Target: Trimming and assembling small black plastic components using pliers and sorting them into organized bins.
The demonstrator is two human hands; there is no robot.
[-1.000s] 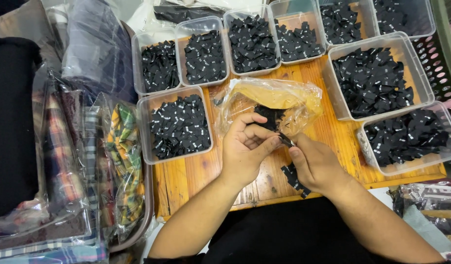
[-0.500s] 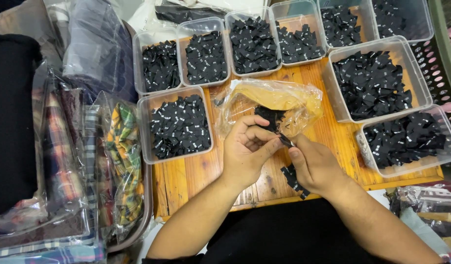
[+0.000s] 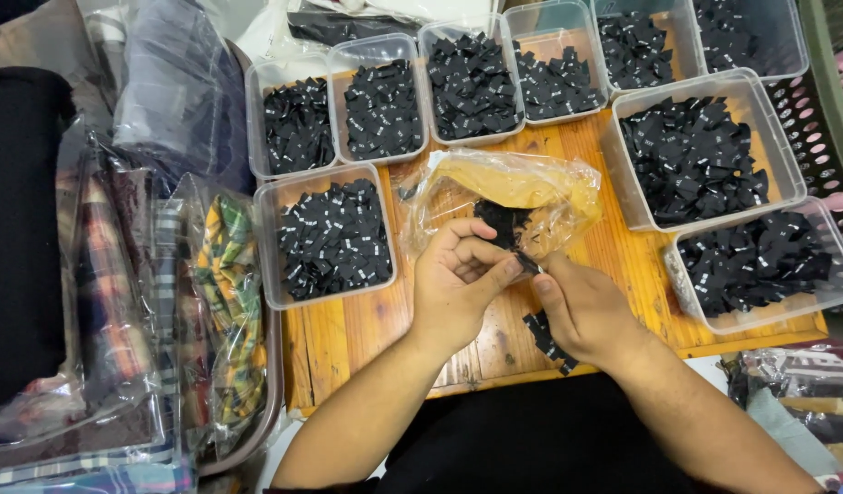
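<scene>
My left hand (image 3: 458, 279) and my right hand (image 3: 581, 306) meet over the middle of a wooden board (image 3: 366, 338). Between their fingertips they pinch a small black fabric label (image 3: 524, 263). Just behind them lies a crumpled clear plastic bag (image 3: 517, 187) with a clump of black labels (image 3: 499, 220) inside. A few more black labels (image 3: 542, 334) lie on the board under my right hand.
Several clear plastic tubs of black labels ring the board: one at the left (image 3: 330, 238), a row along the back (image 3: 467, 82), two at the right (image 3: 696, 155) (image 3: 760, 265). Bagged plaid fabrics (image 3: 220, 302) pile up at the left.
My hands have stayed in the same spot; only the fingers have shifted slightly on the label.
</scene>
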